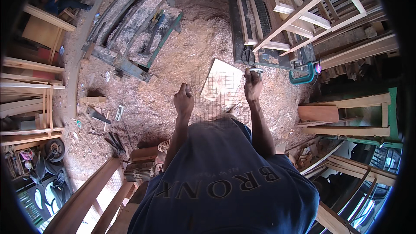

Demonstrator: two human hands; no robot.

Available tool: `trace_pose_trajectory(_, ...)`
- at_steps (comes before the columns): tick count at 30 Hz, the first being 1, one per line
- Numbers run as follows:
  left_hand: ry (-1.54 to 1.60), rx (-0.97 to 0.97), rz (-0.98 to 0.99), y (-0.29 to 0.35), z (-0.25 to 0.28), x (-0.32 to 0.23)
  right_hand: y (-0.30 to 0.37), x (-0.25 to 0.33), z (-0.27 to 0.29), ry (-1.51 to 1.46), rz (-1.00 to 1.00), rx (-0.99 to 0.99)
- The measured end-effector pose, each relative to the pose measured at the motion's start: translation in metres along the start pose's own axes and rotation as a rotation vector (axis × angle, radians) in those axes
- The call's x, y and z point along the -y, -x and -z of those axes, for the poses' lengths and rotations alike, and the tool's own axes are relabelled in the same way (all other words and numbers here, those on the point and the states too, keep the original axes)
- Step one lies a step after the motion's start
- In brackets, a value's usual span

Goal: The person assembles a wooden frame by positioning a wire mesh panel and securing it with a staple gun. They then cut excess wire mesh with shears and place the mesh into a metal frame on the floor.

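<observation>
Workshop flr. [208, 26] w/ shavings [149, 97] (mesh [219, 97] above)

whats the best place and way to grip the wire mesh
The wire mesh is probably best held by its opposite side edges, left hand from the left, right hand from the right. It is a thin, open grid spread between them, so fingers can close on the edge wires, and support at both sides should limit sagging.
</observation>
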State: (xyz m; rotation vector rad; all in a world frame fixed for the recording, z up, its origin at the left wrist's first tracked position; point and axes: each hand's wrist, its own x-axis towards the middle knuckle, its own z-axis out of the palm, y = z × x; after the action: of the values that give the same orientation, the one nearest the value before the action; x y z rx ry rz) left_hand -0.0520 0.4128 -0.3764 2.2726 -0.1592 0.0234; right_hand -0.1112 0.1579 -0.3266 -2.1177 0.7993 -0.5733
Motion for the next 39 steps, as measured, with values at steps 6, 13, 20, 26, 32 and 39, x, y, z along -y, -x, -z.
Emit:
trace_pose_trajectory(6,0.141,0.008,-0.182,0.016,-0.007,0.016,0.007,-0.032,0.0,-0.117,-0.141,0.066)
trace_pose_trajectory(13,0.445,0.353,0.193,-0.018,0.009,0.016,0.009,-0.033,-0.008,-0.277,-0.155,0.174)
trace_pose_trajectory(20,0.538,0.045,0.203,-0.046,-0.006,-0.02,0.016,-0.01,-0.019,-0.335,-0.119,0.069)
trace_pose_trajectory(26,0.705,0.026,0.368,-0.046,-0.017,-0.017,0.018,-0.012,-0.024,-0.529,-0.128,0.206)
trace_pose_trajectory(32,0.888,0.408,0.636,-0.044,0.0,0.006,0.007,-0.023,-0.018,-0.824,-0.317,0.38)
trace_pose_trajectory(39,1.382,0.584,0.675,-0.034,0.013,0.037,0.007,-0.034,-0.029,-1.272,-0.649,0.711)
